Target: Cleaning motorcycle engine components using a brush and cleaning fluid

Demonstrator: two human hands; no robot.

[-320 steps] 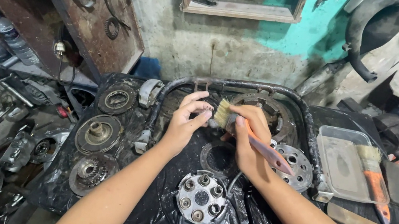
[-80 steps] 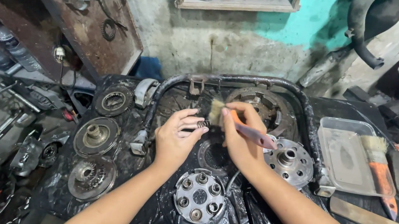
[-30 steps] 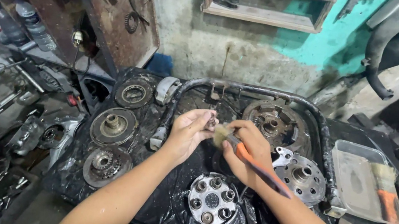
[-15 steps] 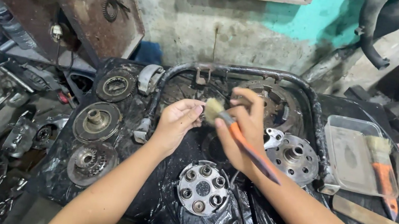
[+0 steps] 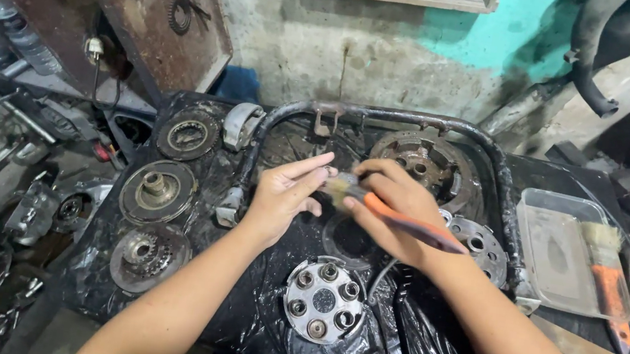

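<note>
From the head camera, the right hand (image 5: 396, 213) is closed around an orange-handled paintbrush (image 5: 399, 218), its pale bristles pointed left and meeting the fingertips of the left hand (image 5: 279, 197). The left hand's fingers are pinched together as if on a small part, but the part itself is hidden behind the bristles and blurred, so I cannot tell what it is or whether anything is truly held. Both hands hover over a black plastic sheet (image 5: 423, 340) on the bench, inside a bent black steel tube frame (image 5: 389, 118). Just below them lies a silver clutch pressure plate (image 5: 322, 301) with round bosses; a grimy clutch basket (image 5: 420, 159) sits behind the right hand, and three dirty round clutch parts (image 5: 159, 192) lie in a column to the left. At right, a clear plastic tray (image 5: 559, 252) holds a second, wider brush (image 5: 610, 272). The step looks like brush-cleaning a small piece; the next strokes would call for turning it to reach unbrushed faces.
</note>
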